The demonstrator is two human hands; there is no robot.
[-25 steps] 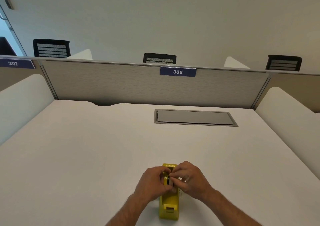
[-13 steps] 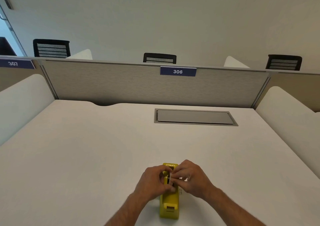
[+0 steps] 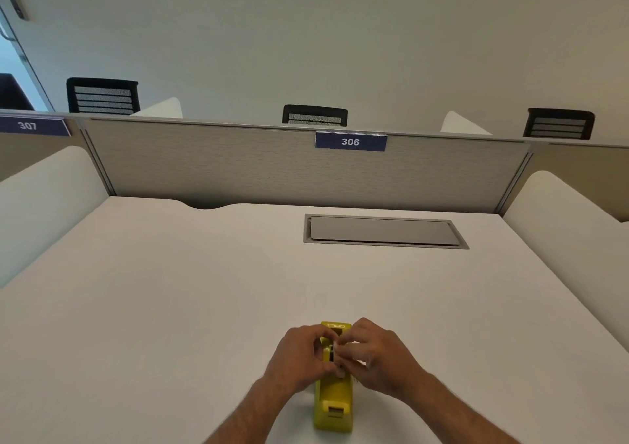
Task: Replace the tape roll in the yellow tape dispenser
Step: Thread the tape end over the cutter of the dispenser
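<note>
The white table (image 3: 170, 307) carries the yellow tape dispenser (image 3: 334, 392) at its near edge. The dispenser is flanked by the left hand (image 3: 301, 358) and right hand (image 3: 377, 355), both closed on a small part at the roll cavity. Its identity cannot be determined. Seating or removal is judged underway; alignment with the cavity slots is required next.
</note>
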